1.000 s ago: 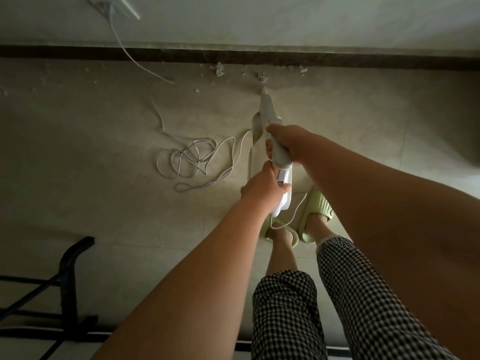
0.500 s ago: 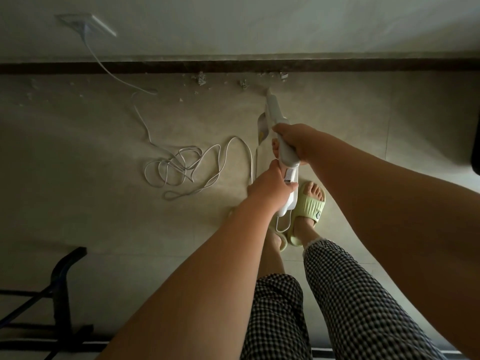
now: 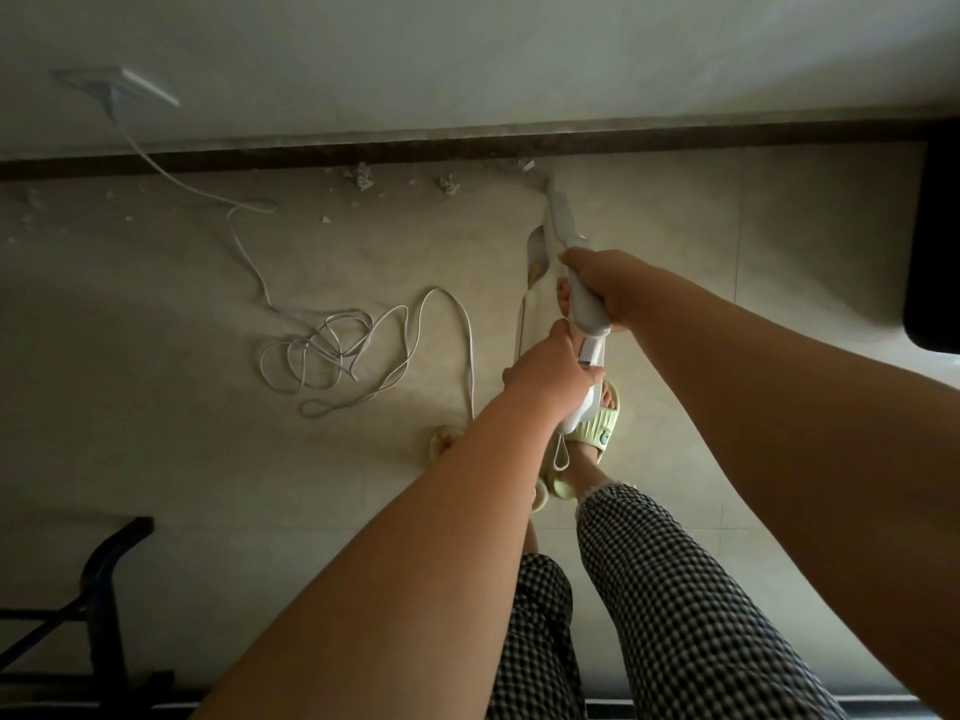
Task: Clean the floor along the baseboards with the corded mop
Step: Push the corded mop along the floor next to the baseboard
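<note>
Two hands (image 3: pixel 582 330) on one mop (image 3: pixel 563 236)

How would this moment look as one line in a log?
left hand: grips white corded mop | right hand: grips it higher | tip: at dark baseboard | grey debris: left of tip

dim room, pale tiled floor (image 3: pixel 156 314), off-white wall (image 3: pixel 467 54), black metal frame (image 3: pixel 104 589) at lower left

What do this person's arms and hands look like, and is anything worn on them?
Both forearms are bare up to the frame's edge: no sleeves show. The left hand and right hand carry no gloves, and no rings, watch or bracelets can be seen. Nothing is marked on them, as far as the dim light shows.
</note>
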A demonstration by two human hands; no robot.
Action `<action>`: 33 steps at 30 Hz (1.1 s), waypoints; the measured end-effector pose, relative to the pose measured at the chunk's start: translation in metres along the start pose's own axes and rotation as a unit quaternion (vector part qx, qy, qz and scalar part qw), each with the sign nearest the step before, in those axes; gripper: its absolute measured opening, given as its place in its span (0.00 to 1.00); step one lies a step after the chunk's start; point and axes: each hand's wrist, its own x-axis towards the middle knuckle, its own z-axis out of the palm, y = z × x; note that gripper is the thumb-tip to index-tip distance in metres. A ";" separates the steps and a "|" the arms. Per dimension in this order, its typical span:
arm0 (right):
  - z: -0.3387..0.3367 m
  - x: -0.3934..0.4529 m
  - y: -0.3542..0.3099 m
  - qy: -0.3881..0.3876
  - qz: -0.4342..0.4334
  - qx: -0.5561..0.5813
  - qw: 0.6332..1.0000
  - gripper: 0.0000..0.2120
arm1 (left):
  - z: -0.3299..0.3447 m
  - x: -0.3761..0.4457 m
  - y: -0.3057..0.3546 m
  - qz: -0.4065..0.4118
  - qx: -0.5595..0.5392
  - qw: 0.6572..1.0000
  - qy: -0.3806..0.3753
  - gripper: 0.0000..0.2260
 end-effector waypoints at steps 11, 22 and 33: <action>-0.039 -0.009 -0.017 0.017 -0.009 0.021 1.000 0.11 | 0.010 0.013 0.038 0.013 0.019 1.000 -0.005 0.19; 0.000 -0.004 -0.020 0.009 -0.022 0.045 0.999 0.11 | -0.020 0.015 0.008 0.015 0.033 0.999 0.005 0.18; 0.055 -0.001 -0.022 0.002 -0.036 0.041 0.999 0.10 | -0.060 0.013 -0.033 0.012 0.038 0.999 0.015 0.18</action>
